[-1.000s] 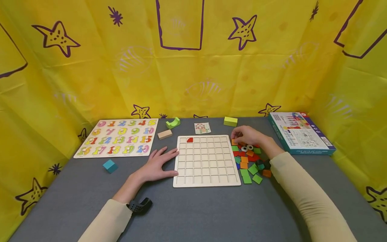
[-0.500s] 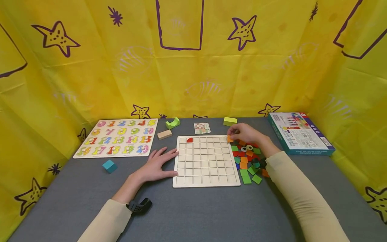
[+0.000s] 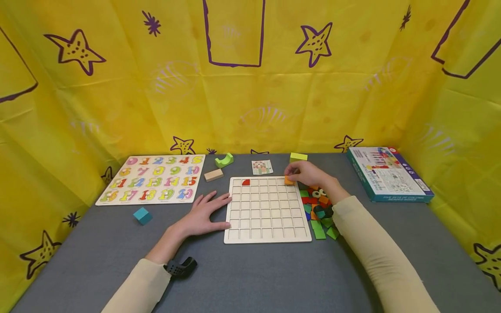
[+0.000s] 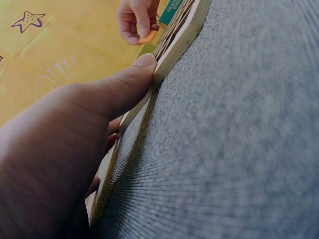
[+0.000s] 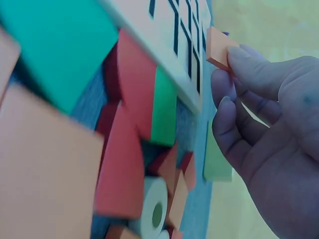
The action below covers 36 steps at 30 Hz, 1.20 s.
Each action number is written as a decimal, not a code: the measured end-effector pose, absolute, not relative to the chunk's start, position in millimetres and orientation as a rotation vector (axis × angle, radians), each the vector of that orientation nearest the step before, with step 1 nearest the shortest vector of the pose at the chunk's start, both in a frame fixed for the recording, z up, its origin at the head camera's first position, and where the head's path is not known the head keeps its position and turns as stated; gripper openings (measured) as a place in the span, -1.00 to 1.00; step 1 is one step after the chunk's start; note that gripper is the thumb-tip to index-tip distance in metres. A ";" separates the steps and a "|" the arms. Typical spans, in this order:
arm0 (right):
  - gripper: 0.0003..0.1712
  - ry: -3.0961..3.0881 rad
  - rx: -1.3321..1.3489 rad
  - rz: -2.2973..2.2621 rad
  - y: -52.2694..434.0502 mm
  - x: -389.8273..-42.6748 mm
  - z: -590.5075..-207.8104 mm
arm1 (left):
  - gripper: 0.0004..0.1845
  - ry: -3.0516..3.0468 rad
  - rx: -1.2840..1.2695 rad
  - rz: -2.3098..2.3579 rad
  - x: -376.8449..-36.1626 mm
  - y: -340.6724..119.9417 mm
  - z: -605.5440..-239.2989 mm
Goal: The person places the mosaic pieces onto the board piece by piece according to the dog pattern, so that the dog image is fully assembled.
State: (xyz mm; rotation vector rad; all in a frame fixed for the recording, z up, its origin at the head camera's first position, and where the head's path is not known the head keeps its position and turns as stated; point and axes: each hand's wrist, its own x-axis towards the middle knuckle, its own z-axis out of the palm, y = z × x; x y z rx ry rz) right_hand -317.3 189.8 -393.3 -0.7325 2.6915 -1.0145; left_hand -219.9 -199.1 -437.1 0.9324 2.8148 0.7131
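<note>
Orange tile (image 3: 289,181): pinched in right hand (image 3: 307,173) fingers, above board (image 3: 268,214), far right corner!
Left hand (image 3: 204,214): fingers spread, touching board's left edge (1 red piece (image 3: 246,182) aboard).

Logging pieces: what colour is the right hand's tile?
Orange; the tile shows largest in the right wrist view.

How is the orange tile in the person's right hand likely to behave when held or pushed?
The orange tile is probably stiff: pinched near one edge by the right hand, it shows no sag. It looks likely to be light, being thin and small beside that hand. With flat faces and straight edges, it would probably slide rather than roll.
</note>
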 end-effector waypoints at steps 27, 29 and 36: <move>-0.91 2.642 -0.843 -1.000 110.2 -334.2 -396.8 | -0.09 2.819 0.918 0.719 -218.3 -198.4 -435.8; -0.91 2.650 -0.854 -0.989 105.1 -335.3 -397.5 | -0.09 2.814 0.906 0.719 -218.0 -198.2 -435.5; -0.91 2.654 -0.850 -0.979 93.4 -336.9 -399.1 | -0.09 2.810 0.895 0.707 -218.8 -198.0 -435.1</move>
